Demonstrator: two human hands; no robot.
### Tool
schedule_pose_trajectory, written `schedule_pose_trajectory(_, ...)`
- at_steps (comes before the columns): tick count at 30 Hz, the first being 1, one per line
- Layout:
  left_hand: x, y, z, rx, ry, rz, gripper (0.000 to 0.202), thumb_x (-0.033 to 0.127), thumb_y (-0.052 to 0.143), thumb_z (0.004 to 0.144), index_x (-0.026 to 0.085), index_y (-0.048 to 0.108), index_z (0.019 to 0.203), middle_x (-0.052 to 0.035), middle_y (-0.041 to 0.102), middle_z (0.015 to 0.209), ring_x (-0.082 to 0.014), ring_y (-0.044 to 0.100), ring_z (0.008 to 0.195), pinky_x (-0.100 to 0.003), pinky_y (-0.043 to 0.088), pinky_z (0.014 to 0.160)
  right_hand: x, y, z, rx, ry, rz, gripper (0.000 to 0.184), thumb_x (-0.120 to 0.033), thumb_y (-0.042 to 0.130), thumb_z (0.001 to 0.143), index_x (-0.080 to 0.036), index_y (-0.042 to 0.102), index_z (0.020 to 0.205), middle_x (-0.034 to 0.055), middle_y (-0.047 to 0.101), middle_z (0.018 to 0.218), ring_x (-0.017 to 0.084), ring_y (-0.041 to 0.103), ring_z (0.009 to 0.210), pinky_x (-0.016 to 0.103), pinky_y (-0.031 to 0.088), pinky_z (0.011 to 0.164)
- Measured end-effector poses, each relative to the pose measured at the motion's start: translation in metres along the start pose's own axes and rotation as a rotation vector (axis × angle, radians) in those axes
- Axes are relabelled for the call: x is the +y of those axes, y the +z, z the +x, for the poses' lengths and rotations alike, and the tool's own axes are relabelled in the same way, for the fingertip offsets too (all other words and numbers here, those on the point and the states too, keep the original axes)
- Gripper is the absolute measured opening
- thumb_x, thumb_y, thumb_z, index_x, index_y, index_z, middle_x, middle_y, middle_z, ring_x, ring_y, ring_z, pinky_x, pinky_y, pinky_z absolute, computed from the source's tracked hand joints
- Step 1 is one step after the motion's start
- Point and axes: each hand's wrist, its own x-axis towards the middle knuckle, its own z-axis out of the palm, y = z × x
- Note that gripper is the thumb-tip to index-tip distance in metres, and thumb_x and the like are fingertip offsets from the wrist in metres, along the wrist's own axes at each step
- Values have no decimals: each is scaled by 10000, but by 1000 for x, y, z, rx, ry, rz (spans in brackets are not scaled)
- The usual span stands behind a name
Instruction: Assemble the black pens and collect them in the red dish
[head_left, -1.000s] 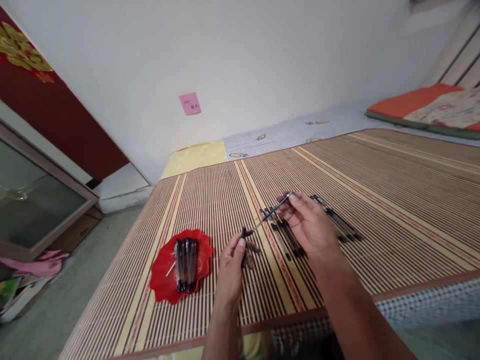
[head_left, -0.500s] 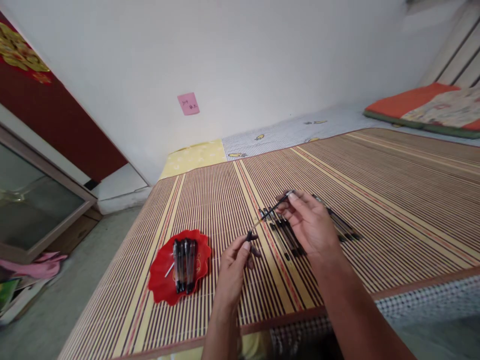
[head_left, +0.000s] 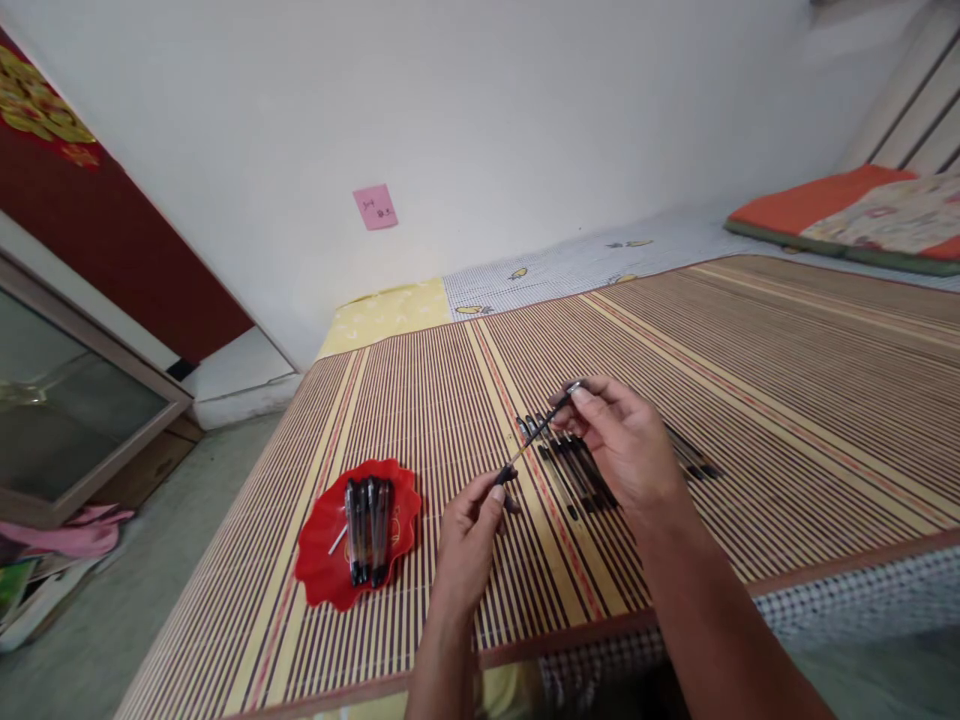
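Note:
My left hand (head_left: 472, 520) pinches a short black pen part (head_left: 505, 475) between thumb and fingers. My right hand (head_left: 619, 430) grips the upper end of a thin dark pen refill (head_left: 534, 434), which slants down to the left. Its lower end meets the black part at my left fingertips; whether it sits inside cannot be made out. Under and beside my right hand, several black pens (head_left: 570, 475) lie in a row on the striped mat (head_left: 442, 410), partly covered by that hand. More pens (head_left: 694, 455) show beyond my right wrist.
A red scalloped dish (head_left: 319, 560) to the left holds several black pens (head_left: 369, 530) and a thin white stick (head_left: 337, 540). Folded orange and floral bedding (head_left: 847, 215) lies at the far right. Behind the mat rises a white wall with a pink note (head_left: 376, 207).
My hands have come slightly closer together. The refill's lower end, with a small gap of pale tube before, now meets the black part in my left hand.

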Motion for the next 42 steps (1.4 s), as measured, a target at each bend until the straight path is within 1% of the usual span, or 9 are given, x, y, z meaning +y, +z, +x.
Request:
schedule_pose_trajectory(2, 2, 1, 0, -4, 29, 42, 293, 366, 636, 914, 213, 766, 1126, -58, 725, 903, -178, 588, 800, -258, 432, 732, -1, 0, -1, -36, -3, -47, 161, -345, 722, 828, -218, 643, 889, 26, 710, 856, 131, 650, 685, 305, 573, 707)
schedule_pose_trajectory(5, 3, 2, -1, -28, 30, 63, 290, 375, 625, 923, 209, 762, 1117, -45, 700, 832, -159, 567, 734, -247, 426, 680, 0, 0, -2, -116, 0, -101, 171, -359, 720, 834, -211, 665, 901, 32, 725, 870, 133, 656, 698, 295, 572, 703)
schedule_pose_trajectory(10, 3, 3, -3, -72, -57, -74, 334, 450, 631, 914, 176, 735, 1074, -6, 616, 706, -106, 479, 547, -220, 397, 528, 5, 2, -3, -258, 63, -228, 188, -371, 687, 850, -195, 702, 914, 46, 735, 839, 138, 655, 686, 275, 541, 643)
schedule_pose_trajectory(13, 6, 4, -3, -86, -109, -155, 372, 491, 636, 901, 156, 715, 1042, -2, 606, 669, -93, 461, 500, -203, 377, 473, 10, 0, -1, -340, 119, -321, 209, -348, 678, 843, -190, 734, 968, 52, 740, 839, 162, 679, 738, 291, 537, 668)
schedule_pose_trajectory(18, 6, 3, -2, -72, -122, -211, 354, 480, 649, 898, 156, 694, 1034, -13, 646, 685, -74, 449, 485, -182, 339, 458, 18, -6, 3, -265, 130, -393, 234, -321, 633, 864, -190, 748, 1021, 69, 756, 896, 166, 684, 757, 312, 539, 707)
schedule_pose_trajectory(20, 4, 3, -2, -71, -118, -214, 345, 468, 642, 908, 151, 689, 1036, -17, 653, 686, -73, 449, 492, -182, 333, 466, 19, -6, 3, -263, 128, -391, 230, -310, 630, 860, -194, 751, 1017, 65, 756, 896, 164, 684, 756, 307, 533, 703)
schedule_pose_trajectory(27, 1, 3, -2, -77, -139, -276, 326, 448, 643, 913, 142, 683, 1020, -13, 642, 670, -66, 427, 495, -182, 297, 463, 17, 2, -1, -348, 168, -368, 231, -276, 629, 831, -217, 767, 1006, 48, 756, 890, 183, 686, 821, 324, 524, 742)
schedule_pose_trajectory(34, 0, 4, -1, -89, -169, -353, 339, 445, 664, 898, 128, 679, 1016, -7, 616, 661, -57, 412, 484, -179, 261, 441, 14, 3, -1, -396, 167, -333, 226, -251, 635, 825, -257, 787, 992, 43, 773, 990, 212, 683, 1024, 390, 494, 977)
schedule_pose_trajectory(42, -1, 5, -2, -105, -155, -328, 331, 448, 661, 906, 133, 688, 1003, 28, 537, 645, -54, 381, 494, -174, 284, 450, 16, 6, -3, -492, 182, -337, 227, -289, 619, 827, -235, 779, 979, 57, 764, 1048, 218, 673, 1062, 411, 473, 1019)
